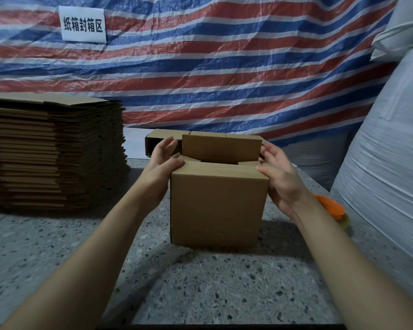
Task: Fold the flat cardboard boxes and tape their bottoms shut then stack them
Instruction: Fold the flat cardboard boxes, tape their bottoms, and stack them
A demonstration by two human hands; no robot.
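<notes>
A brown cardboard box (216,206) stands on the speckled stone table (57,253), squared up, with its near top flap folded down and its far flap (221,147) still upright. My left hand (165,158) presses flat against the box's upper left edge, fingers straight. My right hand (275,167) rests against the upper right edge, fingers touching the far flap's corner. Behind it lies another folded box (156,141) on its side. A tall stack of flat cardboard boxes (55,153) sits at the left.
An orange tape dispenser (332,208) lies on the table at the right, partly hidden by my right forearm. Large white sacks (386,151) crowd the right side. A striped tarp (212,67) with a white sign (82,25) hangs behind.
</notes>
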